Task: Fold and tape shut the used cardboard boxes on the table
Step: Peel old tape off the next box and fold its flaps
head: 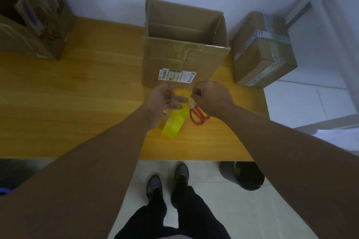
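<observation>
Cardboard box [184, 60] is left open-topped at the worktop's [77, 93] far edge; a tape strip [177, 86] seems pinched by the curled right hand [211, 97], the half-open left hand's [165, 101] hold cannot be told, and the flaps must be folded next.

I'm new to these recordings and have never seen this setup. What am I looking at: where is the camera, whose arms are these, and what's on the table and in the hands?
There is no machine here. A person works with bare hands, and the single picture comes from a wide-angle camera worn on the head, looking down.

The left hand and right hand meet above the wooden table. The right hand's fingers pinch what looks like a strip of clear tape running toward the left hand. The strip is faint, so I can't be sure.

Under the hands lie a yellow tape roll and red-handled scissors. Behind them stands an open cardboard box with a shipping label. To its right is a taped-shut box, and at far left are more open boxes.
</observation>
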